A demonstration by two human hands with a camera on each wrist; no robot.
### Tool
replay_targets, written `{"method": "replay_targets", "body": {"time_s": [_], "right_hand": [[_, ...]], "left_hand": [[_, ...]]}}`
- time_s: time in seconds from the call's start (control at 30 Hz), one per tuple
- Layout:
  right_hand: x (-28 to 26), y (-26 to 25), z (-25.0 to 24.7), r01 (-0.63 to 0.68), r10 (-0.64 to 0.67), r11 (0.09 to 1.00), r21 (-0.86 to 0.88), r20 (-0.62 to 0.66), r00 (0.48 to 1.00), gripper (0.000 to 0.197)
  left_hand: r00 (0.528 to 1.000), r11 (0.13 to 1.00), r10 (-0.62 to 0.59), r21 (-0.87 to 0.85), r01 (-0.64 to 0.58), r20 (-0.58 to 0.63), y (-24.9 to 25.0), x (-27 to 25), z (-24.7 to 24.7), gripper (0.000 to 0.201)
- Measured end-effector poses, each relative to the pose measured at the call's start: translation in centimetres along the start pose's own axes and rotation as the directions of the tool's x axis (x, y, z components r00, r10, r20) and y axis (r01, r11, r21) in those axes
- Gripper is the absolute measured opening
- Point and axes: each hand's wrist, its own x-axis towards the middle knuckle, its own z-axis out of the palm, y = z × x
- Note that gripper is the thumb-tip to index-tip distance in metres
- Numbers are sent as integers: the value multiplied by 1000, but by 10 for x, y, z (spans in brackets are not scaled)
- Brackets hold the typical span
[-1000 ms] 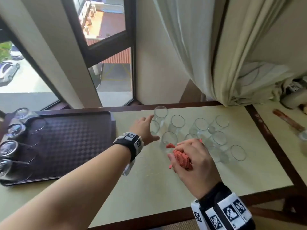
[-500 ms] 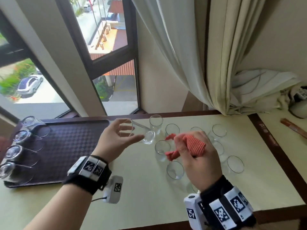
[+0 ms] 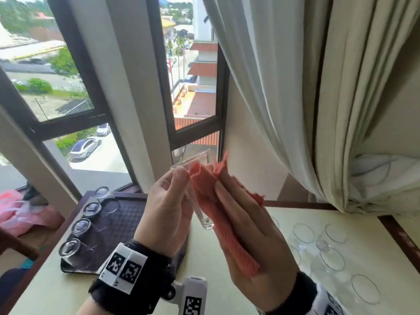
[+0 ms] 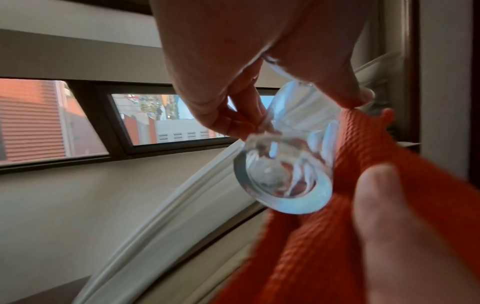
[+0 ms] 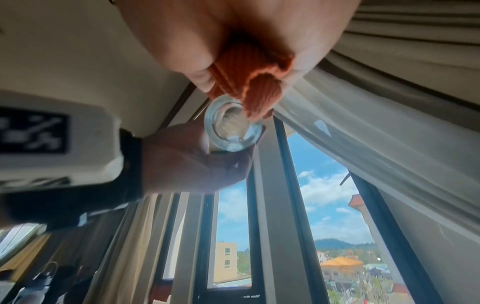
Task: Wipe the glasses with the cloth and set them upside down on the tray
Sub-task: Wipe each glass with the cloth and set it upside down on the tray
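Nearest to us, both hands were raised above the table, working one glass held up in front of the window. Our left hand gripped the glass, thumb and fingers curled round its wall; the glass was tilted, thick base toward us and down, rim up and away. Our right hand held the red cloth across its palm, fingers mostly straight and pressing the cloth against the side of the glass. In the left wrist view the cloth touched the glass along its right side. In the right wrist view a cloth fold sat at the glass base.

Further left, the dark tray lay on the table with four glasses upside down in a row along its left edge. To the right, more glasses stood upright on the table, well apart from the tray. Beyond them hung the curtain.
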Motion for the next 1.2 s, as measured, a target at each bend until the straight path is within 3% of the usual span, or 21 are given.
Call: {"method": "replay_targets", "body": {"time_s": [0.13, 0.23, 0.4, 0.53, 0.67, 0.77, 0.97, 1.07, 1.2], "right_hand": [[14, -7, 6, -47, 54, 993, 112, -53, 997, 48], [44, -23, 3, -109, 151, 969, 222, -180, 972, 45], [51, -55, 1, 119, -117, 992, 39, -58, 991, 46], [18, -62, 21, 89, -91, 996, -27, -107, 990, 39], [31, -57, 27, 77, -66, 994, 73, -144, 987, 42], [63, -67, 17, -52, 99, 982, 184, -257, 961, 39], [47, -76, 17, 165, -164, 986, 15, -46, 985, 46], [15, -68, 20, 109, -109, 994, 2, -66, 992, 38], [20, -60, 15, 17, 4, 988, 156, -134, 991, 40]], "left_hand": [[999, 1000, 13, 28, -14, 35, 24, -3, 3, 113], [999, 999, 37, 9, -37, 28, 33, -10, 12, 104], [999, 999, 35, -2, -35, -14, 55, -14, 14, 62], [999, 999, 33, 44, -32, -22, 76, -16, 1, 91], [998, 994, 62, 90, -60, -17, 77, -25, -4, 74], [997, 990, 76, 116, -74, -15, 76, -29, 1, 67], [996, 996, 84, 23, -84, 0, 85, -26, -1, 75], [992, 989, 112, 100, -106, -51, 89, -22, -5, 73], [996, 991, 83, 109, -80, -30, 81, -25, 3, 66]]}}
